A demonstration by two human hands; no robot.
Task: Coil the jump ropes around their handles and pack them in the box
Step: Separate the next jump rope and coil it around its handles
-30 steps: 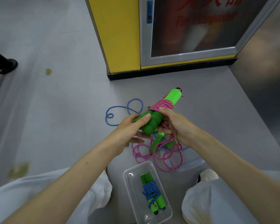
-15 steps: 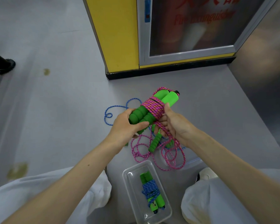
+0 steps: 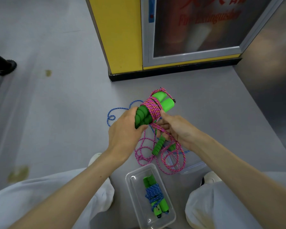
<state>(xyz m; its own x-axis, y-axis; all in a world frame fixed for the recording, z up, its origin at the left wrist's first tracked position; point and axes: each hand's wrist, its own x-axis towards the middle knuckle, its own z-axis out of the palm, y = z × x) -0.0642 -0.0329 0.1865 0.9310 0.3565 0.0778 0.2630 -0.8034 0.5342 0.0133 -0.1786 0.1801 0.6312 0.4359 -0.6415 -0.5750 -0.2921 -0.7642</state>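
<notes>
Above the box [image 3: 135,195], left hand [image 3: 125,129] grips the paired handles [image 3: 143,117] steady while right hand [image 3: 175,128] pinches the pink rope [image 3: 153,109] to keep wraps taut.

Likely public-building corridor: grey vinyl floor [image 3: 56,113], yellow fire extinguisher cabinet [image 3: 122,38] with blurred red lettering [image 3: 210,15]

Soft, even indoor light, fairly bright, with faint shadows on the grey floor [image 3: 56,113]. Wide-angle bending curves lines toward 12 and 3 o'clock. The cabinet glass [image 3: 196,25] at 1 o'clock looks blurred and hazy with reflections
</notes>
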